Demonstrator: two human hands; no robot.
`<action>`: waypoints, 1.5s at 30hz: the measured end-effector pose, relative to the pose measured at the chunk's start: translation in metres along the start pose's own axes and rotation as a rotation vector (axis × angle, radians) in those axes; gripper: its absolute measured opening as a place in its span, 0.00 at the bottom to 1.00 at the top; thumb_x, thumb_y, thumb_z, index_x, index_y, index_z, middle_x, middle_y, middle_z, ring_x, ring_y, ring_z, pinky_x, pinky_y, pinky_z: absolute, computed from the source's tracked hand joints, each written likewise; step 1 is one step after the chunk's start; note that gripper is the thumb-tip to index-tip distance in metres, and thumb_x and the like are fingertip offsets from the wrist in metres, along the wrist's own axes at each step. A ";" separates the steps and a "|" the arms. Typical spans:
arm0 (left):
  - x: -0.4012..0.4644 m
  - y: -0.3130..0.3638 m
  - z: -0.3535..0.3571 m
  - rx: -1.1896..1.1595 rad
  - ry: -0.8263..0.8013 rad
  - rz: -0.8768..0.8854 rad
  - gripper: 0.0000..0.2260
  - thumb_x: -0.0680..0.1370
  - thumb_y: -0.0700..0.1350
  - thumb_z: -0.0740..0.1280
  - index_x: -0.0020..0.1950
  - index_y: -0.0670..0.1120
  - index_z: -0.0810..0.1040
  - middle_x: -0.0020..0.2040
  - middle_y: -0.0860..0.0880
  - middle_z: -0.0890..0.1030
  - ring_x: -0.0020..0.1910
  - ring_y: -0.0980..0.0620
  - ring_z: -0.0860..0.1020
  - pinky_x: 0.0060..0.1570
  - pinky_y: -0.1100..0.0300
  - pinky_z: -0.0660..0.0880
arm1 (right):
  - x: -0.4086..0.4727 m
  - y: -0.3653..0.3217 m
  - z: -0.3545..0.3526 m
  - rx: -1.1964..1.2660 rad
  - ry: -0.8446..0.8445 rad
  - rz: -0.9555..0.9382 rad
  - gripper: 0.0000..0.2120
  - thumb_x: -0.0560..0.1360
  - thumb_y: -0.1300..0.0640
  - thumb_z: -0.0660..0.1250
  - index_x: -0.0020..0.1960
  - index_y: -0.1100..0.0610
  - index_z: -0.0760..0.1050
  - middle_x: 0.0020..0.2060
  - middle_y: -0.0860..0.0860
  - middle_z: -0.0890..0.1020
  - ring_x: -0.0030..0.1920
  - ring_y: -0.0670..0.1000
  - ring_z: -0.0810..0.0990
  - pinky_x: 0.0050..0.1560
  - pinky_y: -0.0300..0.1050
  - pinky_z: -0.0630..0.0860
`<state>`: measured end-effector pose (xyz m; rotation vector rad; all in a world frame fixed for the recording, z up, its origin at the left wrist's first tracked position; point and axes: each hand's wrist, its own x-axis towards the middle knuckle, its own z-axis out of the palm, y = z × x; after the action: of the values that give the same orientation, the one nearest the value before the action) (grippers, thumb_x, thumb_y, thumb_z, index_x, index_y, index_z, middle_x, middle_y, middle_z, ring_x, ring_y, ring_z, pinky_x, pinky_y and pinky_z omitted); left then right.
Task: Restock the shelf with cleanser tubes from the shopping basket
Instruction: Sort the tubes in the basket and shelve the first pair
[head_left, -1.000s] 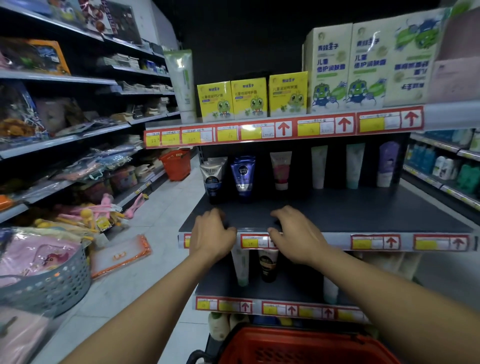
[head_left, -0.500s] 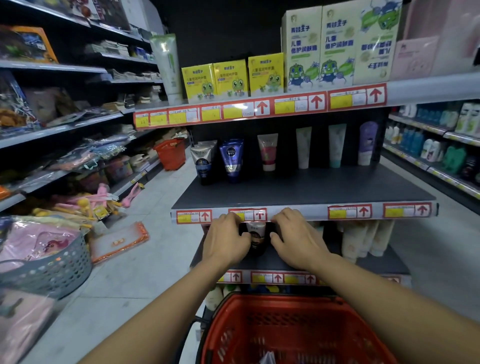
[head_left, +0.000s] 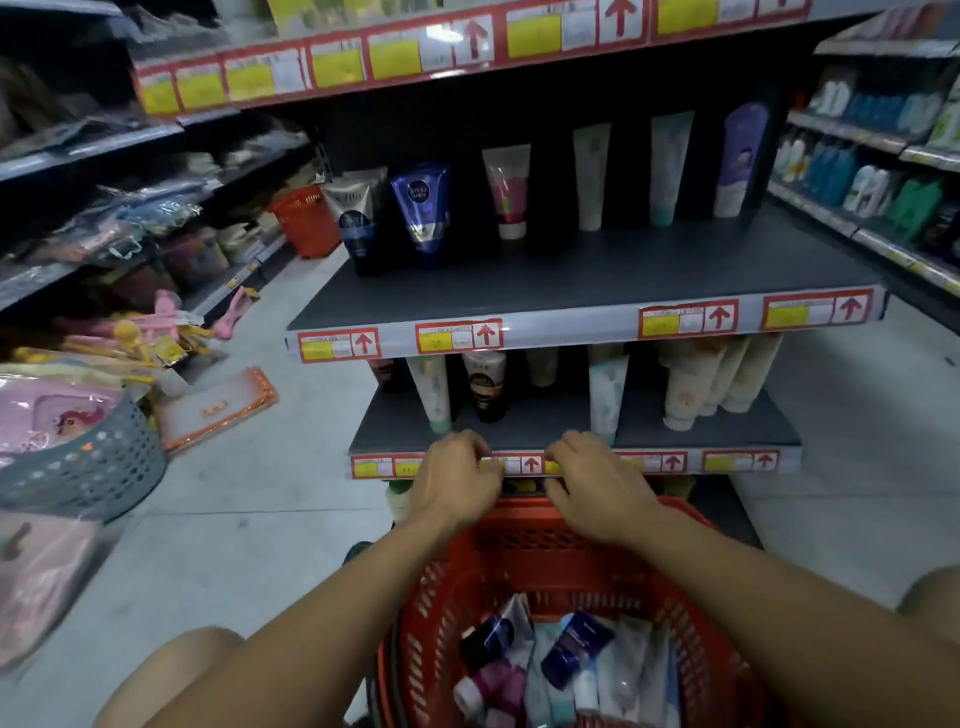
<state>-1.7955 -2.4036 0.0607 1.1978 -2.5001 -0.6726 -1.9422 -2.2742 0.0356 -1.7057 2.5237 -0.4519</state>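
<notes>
Red basket (head_left: 524, 525), near and low, holds the tubes (head_left: 566, 670) in a loose heap; none is picked yet. Left hand (head_left: 454, 480) and right hand (head_left: 597, 488) are curled over the lower shelf (head_left: 727, 434) edge, grasping no tube. The upright tubes behind stand close, so a careless reach could topple them; heaped tubes may slip when pulled.

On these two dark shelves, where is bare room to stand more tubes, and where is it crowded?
The upper dark shelf is bare along its whole front, before the standing tube row. The lower dark shelf is free between the black tube and pale green tube; cream tubes crowd its right.
</notes>
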 end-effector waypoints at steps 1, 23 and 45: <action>0.000 -0.004 0.009 0.001 -0.034 -0.017 0.08 0.75 0.48 0.70 0.53 0.50 0.82 0.53 0.49 0.84 0.54 0.45 0.81 0.50 0.55 0.77 | -0.002 0.005 0.008 0.004 -0.032 0.016 0.18 0.80 0.48 0.60 0.66 0.56 0.72 0.60 0.52 0.73 0.63 0.55 0.71 0.60 0.54 0.75; -0.012 -0.146 0.201 0.013 -0.585 -0.449 0.09 0.72 0.49 0.69 0.48 0.49 0.85 0.49 0.49 0.87 0.51 0.46 0.84 0.50 0.56 0.80 | -0.049 0.069 0.222 0.261 -0.624 0.526 0.16 0.79 0.52 0.64 0.64 0.58 0.74 0.57 0.57 0.82 0.57 0.57 0.82 0.49 0.45 0.72; -0.033 -0.198 0.288 0.371 -0.574 -0.258 0.36 0.68 0.51 0.81 0.70 0.49 0.66 0.67 0.43 0.72 0.66 0.43 0.73 0.67 0.51 0.74 | -0.056 0.044 0.332 1.029 -0.505 1.373 0.09 0.79 0.52 0.71 0.43 0.47 0.71 0.40 0.44 0.76 0.37 0.40 0.73 0.35 0.35 0.69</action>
<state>-1.7738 -2.4033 -0.2894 1.6751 -3.0736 -0.7151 -1.8893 -2.2765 -0.2996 0.2979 1.8373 -0.7587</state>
